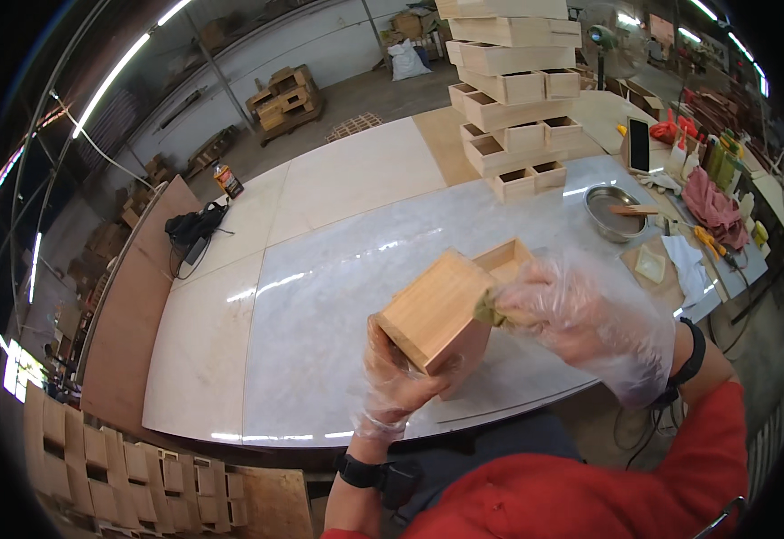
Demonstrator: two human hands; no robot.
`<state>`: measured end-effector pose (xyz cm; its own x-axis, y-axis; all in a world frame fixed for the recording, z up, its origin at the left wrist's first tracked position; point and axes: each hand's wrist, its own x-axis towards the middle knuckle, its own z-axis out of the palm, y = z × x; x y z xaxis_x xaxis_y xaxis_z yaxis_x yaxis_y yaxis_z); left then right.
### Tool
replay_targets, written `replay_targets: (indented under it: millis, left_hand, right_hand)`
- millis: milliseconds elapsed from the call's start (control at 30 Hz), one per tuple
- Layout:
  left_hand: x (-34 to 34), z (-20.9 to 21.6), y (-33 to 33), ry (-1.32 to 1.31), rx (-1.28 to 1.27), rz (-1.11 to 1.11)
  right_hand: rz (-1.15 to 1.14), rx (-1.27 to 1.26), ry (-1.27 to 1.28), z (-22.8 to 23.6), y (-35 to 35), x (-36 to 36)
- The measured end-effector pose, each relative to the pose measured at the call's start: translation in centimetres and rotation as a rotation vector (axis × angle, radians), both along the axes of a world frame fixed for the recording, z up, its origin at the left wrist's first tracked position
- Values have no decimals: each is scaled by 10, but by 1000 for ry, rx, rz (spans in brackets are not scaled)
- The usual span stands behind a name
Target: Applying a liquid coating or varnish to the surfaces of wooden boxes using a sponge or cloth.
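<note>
Pale tabletop point(338, 260), wooden box point(439, 310) between left hand point(396, 382) and right hand point(576, 310)

Wooden box point(437, 305) over the tabletop point(311, 350)
Box stack point(513, 88) behind it, metal bowl point(609, 229) farther right, smartphone point(638, 145) behind the bowl, bottle point(228, 181) at the back left.

A bottle point(224, 169) is wearing an orange and dark label point(229, 183), but its marks are looking too tiny to read. No words or numbers are showing clearly.
</note>
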<state>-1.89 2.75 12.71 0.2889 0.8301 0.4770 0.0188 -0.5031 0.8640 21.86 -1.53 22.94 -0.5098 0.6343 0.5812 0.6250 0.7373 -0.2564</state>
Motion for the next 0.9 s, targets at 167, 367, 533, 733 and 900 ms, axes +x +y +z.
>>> replay_targets:
  millis: [167, 367, 533, 733, 900]
  left_hand:
    - [3, 3, -5, -108, -89, -60]
    - [4, 2, -8, 44, 84, -57]
    - [1, 4, -7, 40, -59, -16]
    - [-2, 2, -4, 90, 10, -56]
    - [4, 9, -15, 145, 35, -16]
  right_hand:
    - [-9, -66, 149, -9, 10, 3]
    - [-82, 565, -473, -1, 44, 0]
    - [-4, 221, -306, 5, 36, 0]
    - [-68, 30, -173, 8, 8, 5]
    - [-85, 390, -417, 11, 47, 2]
